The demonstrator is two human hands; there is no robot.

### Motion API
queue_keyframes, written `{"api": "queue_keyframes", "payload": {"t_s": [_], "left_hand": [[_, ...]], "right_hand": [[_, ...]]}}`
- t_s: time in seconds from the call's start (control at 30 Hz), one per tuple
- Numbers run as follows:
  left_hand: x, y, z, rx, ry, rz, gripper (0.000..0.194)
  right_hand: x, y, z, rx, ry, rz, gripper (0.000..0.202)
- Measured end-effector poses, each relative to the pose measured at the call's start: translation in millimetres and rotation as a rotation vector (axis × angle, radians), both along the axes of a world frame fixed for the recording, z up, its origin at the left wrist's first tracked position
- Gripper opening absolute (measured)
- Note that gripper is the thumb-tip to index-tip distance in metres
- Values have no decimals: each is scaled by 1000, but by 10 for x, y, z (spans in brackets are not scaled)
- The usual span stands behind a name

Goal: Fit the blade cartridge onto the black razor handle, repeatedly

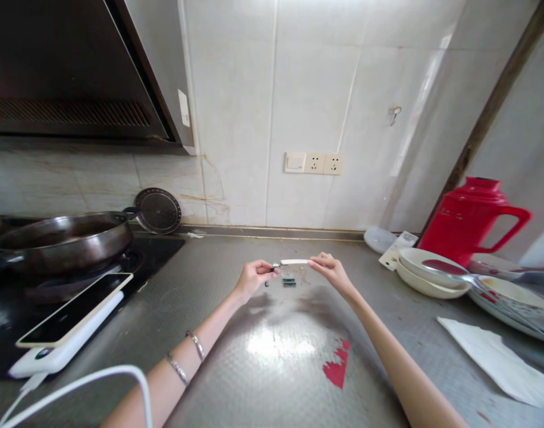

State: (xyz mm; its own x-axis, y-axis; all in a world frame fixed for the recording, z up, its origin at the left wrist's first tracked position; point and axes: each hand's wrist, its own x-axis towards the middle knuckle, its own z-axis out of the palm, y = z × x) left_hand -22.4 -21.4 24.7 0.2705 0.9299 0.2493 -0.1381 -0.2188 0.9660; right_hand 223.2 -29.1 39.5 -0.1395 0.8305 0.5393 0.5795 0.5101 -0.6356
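Note:
My left hand [255, 276] pinches a small dark piece [274, 268] with a shiny top, over the middle of the metal counter [227, 368]. Level with it, a thin white stick [295, 261] extends leftward from the closed fingers of my right hand [329, 267]. Its left end is close to the dark piece; whether they touch is too small to tell. On the counter below lie two small dark green pieces [289, 282] side by side, and a tiny black bit [267, 284] rests under my left fingers.
A pan [66, 241] sits on the stove at left, near a phone [78, 309] on a white power bank with a cable. Bowls [425, 285], a red jug [468, 220] and white paper [494, 356] are at right. Torn red paper [337, 368] lies in front.

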Motion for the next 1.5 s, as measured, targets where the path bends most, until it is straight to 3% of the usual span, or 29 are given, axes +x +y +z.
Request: {"api": "queue_keyframes", "payload": {"t_s": [0.3, 0.83, 1.37, 1.5], "left_hand": [[27, -3, -4, -12, 15, 3, 24], [12, -1, 16, -17, -7, 23, 21], [13, -1, 14, -8, 16, 6, 21], [-9, 14, 17, 10, -8, 13, 21]], "right_hand": [[-6, -43, 82, 48, -31, 15, 36], [-1, -54, 77, 58, 2, -23, 33], [-39, -50, 62, 26, 3, 43, 34], [29, -16, 28, 19, 10, -29, 35]]}}
